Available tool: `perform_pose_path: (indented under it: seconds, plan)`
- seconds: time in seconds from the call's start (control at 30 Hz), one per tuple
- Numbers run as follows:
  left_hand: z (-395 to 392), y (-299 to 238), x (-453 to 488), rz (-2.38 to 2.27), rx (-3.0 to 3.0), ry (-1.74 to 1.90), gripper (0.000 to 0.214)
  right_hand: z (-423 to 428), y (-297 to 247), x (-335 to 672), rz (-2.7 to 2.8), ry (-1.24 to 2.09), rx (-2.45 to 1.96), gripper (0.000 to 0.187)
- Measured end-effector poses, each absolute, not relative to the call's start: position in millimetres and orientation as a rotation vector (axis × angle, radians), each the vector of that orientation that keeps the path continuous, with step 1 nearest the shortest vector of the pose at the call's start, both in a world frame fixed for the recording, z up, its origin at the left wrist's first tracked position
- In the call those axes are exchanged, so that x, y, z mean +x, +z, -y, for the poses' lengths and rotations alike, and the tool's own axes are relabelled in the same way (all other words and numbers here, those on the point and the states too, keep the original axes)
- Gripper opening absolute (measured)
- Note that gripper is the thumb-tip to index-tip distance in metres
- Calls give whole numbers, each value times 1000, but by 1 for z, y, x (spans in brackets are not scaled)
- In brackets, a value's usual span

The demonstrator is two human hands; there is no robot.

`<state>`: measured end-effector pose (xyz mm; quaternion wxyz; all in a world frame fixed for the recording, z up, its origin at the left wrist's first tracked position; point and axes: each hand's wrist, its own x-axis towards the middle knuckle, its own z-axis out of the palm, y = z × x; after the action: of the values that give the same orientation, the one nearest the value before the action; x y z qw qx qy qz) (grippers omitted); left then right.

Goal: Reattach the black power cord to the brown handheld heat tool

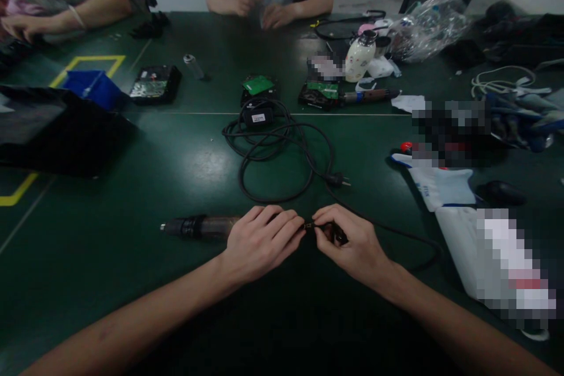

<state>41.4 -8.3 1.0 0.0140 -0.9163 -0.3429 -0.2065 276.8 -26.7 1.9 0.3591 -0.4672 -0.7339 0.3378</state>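
A dark electric screwdriver (200,227) lies sideways above the table, its metal tip pointing left. My left hand (259,241) is closed around its body from above. My right hand (355,241) pinches a small dark connector (309,225) at the screwdriver's tail end, with fingertips close to those of my left hand. Whether the connector is seated in the tail cannot be made out. Behind my hands lies a coiled black power cable (277,197) with an adapter box (258,117) and a two-pin plug (338,180). One length of cable curves round on the right towards my right hand.
Circuit-board drives (155,83) stand along the far side, near a second electric screwdriver (370,96). A blue bin (92,88) and black box (53,129) are left. White gloves (445,185), a black mouse (502,192) and a bottle (360,57) are right. Two people sit opposite.
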Motion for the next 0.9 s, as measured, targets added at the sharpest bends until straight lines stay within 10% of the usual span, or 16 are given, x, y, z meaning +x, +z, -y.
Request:
perform_pose_path:
  seconds: [0.9]
  plan:
    - [7, -1, 43, 1059, -2821, -599, 24, 26, -3, 279, 1931, 889, -1216, 9]
